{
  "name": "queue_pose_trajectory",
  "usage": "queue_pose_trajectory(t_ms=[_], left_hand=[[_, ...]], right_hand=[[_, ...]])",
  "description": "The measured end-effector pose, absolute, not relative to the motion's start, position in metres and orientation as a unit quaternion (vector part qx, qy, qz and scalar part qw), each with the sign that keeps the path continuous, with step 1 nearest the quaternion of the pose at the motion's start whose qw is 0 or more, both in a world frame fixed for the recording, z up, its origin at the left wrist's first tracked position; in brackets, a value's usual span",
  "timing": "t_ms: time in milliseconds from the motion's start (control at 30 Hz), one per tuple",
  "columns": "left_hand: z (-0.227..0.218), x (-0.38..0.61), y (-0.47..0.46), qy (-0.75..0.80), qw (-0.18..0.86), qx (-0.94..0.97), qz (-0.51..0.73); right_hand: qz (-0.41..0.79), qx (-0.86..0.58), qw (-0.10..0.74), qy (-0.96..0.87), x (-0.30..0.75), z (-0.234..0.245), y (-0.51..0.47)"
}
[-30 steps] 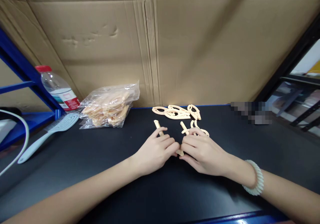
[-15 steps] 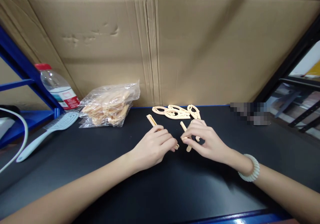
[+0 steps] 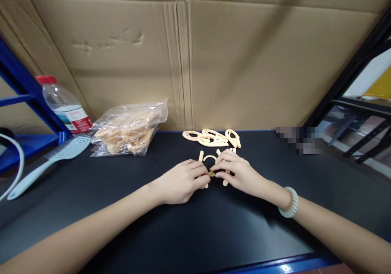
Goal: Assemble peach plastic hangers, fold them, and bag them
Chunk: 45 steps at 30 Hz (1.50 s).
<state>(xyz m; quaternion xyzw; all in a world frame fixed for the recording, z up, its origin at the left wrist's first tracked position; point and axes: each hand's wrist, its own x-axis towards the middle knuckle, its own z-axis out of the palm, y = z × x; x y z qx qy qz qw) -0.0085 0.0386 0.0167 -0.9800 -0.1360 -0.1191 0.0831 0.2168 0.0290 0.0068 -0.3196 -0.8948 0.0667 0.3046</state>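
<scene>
Beige plastic parts that look like pieces of folding clothes hangers lie around both hands at the middle of the black table. My left hand point(image 3: 185, 181) has its fingers closed around a narrow hanger arm point(image 3: 200, 156), whose ends show above and below the fingers. My right hand point(image 3: 240, 171) has its thumb and fingertips at the base of a curved hanger hook point(image 3: 209, 158), between the two hands. Under the right hand lies another straight hanger arm point(image 3: 225, 182), partly covered by the fingers. Just behind, several folded hangers point(image 3: 210, 140) lie in a loose pile.
A clear plastic bag point(image 3: 128, 129) of beige parts stands at the back left. Beside it are a red-capped bottle point(image 3: 69, 109) and a pale blue hairbrush point(image 3: 49, 166). Cardboard point(image 3: 244, 54) walls off the back. A blurred patch point(image 3: 301, 139) sits at right.
The hands have come closer together. The left hand's hanger arm has turned from slanting to nearly upright in view. The hook now shows between the hands. The view has shifted slightly.
</scene>
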Motion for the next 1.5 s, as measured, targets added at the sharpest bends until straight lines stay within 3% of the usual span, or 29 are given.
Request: queue_pose_trajectory(t_ms=[200, 800, 1067, 1367, 1500], left_hand=[[0.017, -0.009, 0.04, -0.206, 0.083, -0.968, -0.119], [0.013, -0.011, 0.043, -0.227, 0.084, -0.954, -0.176], [0.009, -0.014, 0.045, -0.227, 0.065, -0.954, -0.184], [0.009, -0.013, 0.045, -0.233, 0.037, -0.952, -0.198], [0.01, -0.013, 0.044, -0.23, 0.035, -0.951, -0.205]], right_hand=[[0.041, -0.329, 0.221, -0.917, 0.216, 0.009, 0.026], [0.089, -0.38, 0.197, -0.899, 0.251, 0.038, 0.04], [0.13, -0.411, 0.115, -0.895, 0.274, 0.037, 0.052], [0.163, -0.408, 0.168, -0.882, 0.277, 0.027, 0.065], [0.131, -0.451, 0.256, -0.845, 0.293, 0.021, 0.079]])
